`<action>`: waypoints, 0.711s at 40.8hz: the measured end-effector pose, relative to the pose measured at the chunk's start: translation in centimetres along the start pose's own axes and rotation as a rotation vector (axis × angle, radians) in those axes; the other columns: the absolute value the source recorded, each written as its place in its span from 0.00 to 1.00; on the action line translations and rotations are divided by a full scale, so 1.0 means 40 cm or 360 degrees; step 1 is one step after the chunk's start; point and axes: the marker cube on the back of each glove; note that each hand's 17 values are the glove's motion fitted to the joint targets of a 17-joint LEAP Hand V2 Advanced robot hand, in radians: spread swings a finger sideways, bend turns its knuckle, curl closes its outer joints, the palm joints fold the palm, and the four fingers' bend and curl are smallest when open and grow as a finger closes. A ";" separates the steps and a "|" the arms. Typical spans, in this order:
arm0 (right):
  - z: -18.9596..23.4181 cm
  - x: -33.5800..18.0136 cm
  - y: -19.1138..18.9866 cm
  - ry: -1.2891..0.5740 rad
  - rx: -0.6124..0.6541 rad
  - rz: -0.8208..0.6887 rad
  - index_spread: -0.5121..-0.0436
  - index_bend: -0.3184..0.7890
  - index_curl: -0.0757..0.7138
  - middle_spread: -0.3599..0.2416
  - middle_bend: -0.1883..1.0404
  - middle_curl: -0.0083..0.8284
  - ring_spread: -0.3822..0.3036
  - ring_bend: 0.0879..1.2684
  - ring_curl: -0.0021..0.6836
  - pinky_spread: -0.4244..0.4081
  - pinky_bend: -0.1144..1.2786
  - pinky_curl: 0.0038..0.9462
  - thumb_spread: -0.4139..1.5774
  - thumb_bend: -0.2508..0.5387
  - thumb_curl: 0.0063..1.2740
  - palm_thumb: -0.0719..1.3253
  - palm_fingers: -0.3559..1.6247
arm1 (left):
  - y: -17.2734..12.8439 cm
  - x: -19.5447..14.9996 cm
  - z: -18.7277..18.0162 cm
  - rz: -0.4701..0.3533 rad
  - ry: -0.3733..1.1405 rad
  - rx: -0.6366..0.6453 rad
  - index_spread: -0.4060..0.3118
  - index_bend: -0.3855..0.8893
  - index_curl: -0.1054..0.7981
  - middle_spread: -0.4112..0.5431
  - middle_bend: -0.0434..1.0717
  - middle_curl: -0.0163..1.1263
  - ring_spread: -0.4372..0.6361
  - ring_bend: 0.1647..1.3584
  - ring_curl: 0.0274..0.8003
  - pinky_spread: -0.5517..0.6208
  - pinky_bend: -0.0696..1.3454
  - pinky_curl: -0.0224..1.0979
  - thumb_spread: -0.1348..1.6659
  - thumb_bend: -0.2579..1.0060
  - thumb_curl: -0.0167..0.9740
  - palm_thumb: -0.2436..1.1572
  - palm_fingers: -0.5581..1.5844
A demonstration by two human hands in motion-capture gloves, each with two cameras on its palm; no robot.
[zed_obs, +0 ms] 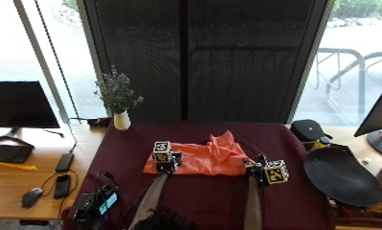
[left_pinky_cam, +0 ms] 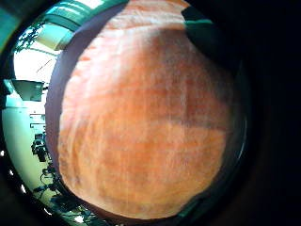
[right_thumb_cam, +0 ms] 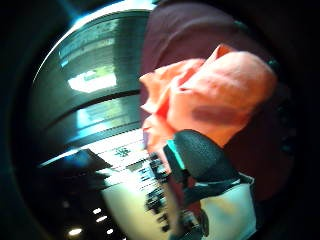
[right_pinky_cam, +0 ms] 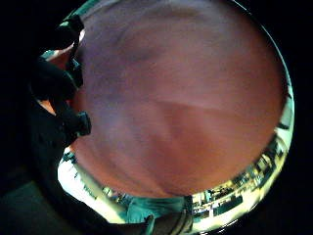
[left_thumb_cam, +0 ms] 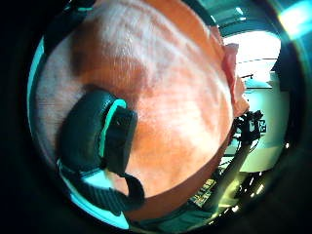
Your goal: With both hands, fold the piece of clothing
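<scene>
Outside view: orange garment spread on maroon worktop, top bunched; vase with flowers behind. Left hand on left edge, right hand at right corner.

Palm views: cloth close; grips unreadable. Risk: bunched top folding crooked.

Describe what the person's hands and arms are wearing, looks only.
Both the left hand and the right hand wear black gloves. In the palm views the glove fingers show a textured black surface with teal edging and black straps. Forearms look bare in the outside view; no sleeve visible there.
</scene>
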 end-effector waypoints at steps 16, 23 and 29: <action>0.052 0.006 -0.037 -0.0392 0.0246 0.0176 0.67 0.49 0.35 0.72 0.31 0.41 0.35 0.56 0.63 0.28 0.69 0.42 0.76 0.55 0.36 0.78 0.66 | 0.000 -0.008 0.009 -0.0017 -0.0026 -0.0091 0.40 0.43 0.56 0.45 0.19 0.34 0.62 0.21 0.45 0.74 0.35 0.29 0.80 0.19 0.24 0.29 0.42; 0.047 -0.105 -0.005 -0.0606 0.0181 0.0023 0.70 0.38 0.38 0.60 0.32 0.46 0.31 0.49 0.62 0.23 0.63 0.40 0.69 0.54 0.39 0.86 0.69 | 0.013 -0.008 -0.002 0.0009 0.0078 -0.0230 0.40 0.43 0.56 0.46 0.19 0.34 0.64 0.21 0.44 0.76 0.35 0.30 0.80 0.19 0.24 0.27 0.41; 0.048 -0.241 0.030 -0.0587 0.0265 -0.0161 0.67 0.30 0.33 0.54 0.33 0.49 0.28 0.50 0.63 0.20 0.63 0.40 0.63 0.51 0.42 0.89 0.67 | 0.029 -0.005 -0.055 0.0078 0.0641 -0.0377 0.40 0.44 0.57 0.46 0.20 0.34 0.66 0.21 0.43 0.77 0.34 0.30 0.82 0.21 0.25 0.31 0.41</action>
